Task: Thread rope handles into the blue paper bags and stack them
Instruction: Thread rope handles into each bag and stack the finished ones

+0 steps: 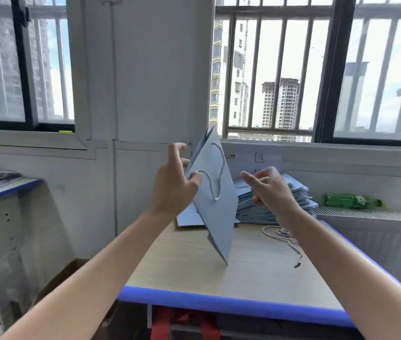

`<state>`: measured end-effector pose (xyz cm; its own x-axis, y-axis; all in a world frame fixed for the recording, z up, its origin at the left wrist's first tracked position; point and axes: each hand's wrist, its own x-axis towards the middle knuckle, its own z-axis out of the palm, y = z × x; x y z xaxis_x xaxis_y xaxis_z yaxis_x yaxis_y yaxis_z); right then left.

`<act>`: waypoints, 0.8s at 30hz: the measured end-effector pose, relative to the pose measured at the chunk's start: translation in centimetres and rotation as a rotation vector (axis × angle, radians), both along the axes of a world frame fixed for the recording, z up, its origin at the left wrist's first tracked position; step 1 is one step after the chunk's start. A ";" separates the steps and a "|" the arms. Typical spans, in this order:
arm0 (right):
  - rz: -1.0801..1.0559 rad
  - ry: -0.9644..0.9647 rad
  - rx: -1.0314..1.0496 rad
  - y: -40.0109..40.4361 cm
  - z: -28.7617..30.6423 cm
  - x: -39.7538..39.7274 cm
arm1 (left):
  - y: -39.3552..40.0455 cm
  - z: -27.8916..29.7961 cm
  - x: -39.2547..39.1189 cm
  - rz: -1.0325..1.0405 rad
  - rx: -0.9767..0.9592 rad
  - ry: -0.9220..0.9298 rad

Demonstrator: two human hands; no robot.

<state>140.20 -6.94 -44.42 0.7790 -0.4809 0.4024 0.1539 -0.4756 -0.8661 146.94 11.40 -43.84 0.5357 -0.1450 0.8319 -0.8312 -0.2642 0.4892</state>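
Observation:
A flat blue paper bag (pixel 215 217) hangs tilted above the table, its lower corner close to the wood. A white rope handle (pixel 215 182) loops across its face. My left hand (pixel 173 185) pinches the bag's upper left edge, thumb on the front, near where the rope enters. My right hand (pixel 267 188) hovers just to the right of the bag with its fingers spread, holding nothing. Behind it lies a thick stack of flat blue bags (pixel 275 204). Several loose white ropes (pixel 284 238) lie on the table at the right.
The wooden table (pixel 194 266) has a blue padded edge. A few more flat blue bags (pixel 189 219) lie behind the held one. A green plastic bottle (pixel 351 201) lies on the radiator at the right. A second table (pixel 0 190) stands at the left.

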 end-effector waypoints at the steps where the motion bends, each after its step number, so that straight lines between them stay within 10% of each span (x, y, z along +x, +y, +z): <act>1: 0.082 -0.024 0.004 0.4 0.7 -0.2 | -0.1 0.8 0.1 0.011 -0.023 -0.006; 6: 0.371 -0.019 0.197 2.8 3.6 -0.4 | -1.6 3.1 -0.9 0.002 0.045 -0.032; 11: 0.320 0.045 0.153 2.9 3.9 -0.4 | -2.7 2.8 -0.7 -0.506 -0.045 0.438; 17: 0.302 0.123 0.119 2.3 4.6 -0.5 | -4.3 2.2 0.5 -0.648 -0.140 0.659; 24: 0.001 0.280 0.002 -1.5 2.1 0.7 | -3.4 -4.2 3.8 -0.317 0.412 0.661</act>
<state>140.88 -8.45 -42.36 0.8601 -0.4807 0.1708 -0.0911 -0.4741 -0.8758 150.75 7.97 -48.07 0.7767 -0.5942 0.2088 -0.4726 -0.3306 0.8169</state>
